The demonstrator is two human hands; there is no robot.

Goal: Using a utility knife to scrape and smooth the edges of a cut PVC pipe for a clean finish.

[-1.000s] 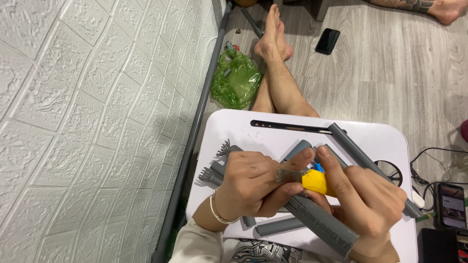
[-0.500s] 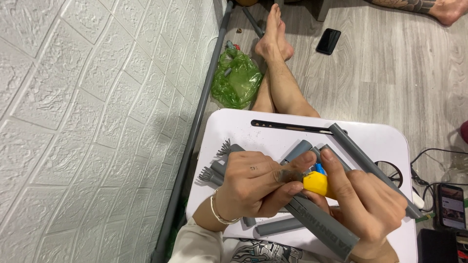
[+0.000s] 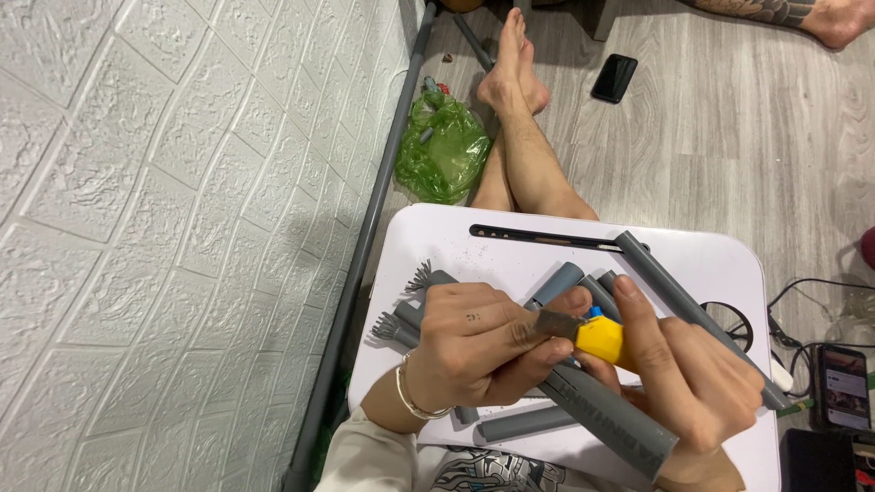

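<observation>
Over a small white lap table (image 3: 510, 264), my left hand (image 3: 478, 346) is closed on the upper end of a grey plastic pipe (image 3: 606, 419), thumb beside a metal blade. My right hand (image 3: 693, 374) grips a yellow utility knife (image 3: 603, 339) with a blue slider, its blade laid against the pipe's end. The pipe runs down to the right under my right hand. Grey pipe pieces with ends slit into fringes (image 3: 401, 323) lie just left of my left hand.
A long grey pipe (image 3: 679, 301) and short pipe pieces (image 3: 558, 284) lie on the table, with a thin black strip (image 3: 547, 239) at its far edge. Beyond are my bare legs (image 3: 519, 155), a green plastic bag (image 3: 442, 150), a black phone (image 3: 613, 78) on the floor, and a white textured wall at left.
My right hand has shifted slightly, its forefinger now stretched along the knife's top. The pipe and left hand stay almost still.
</observation>
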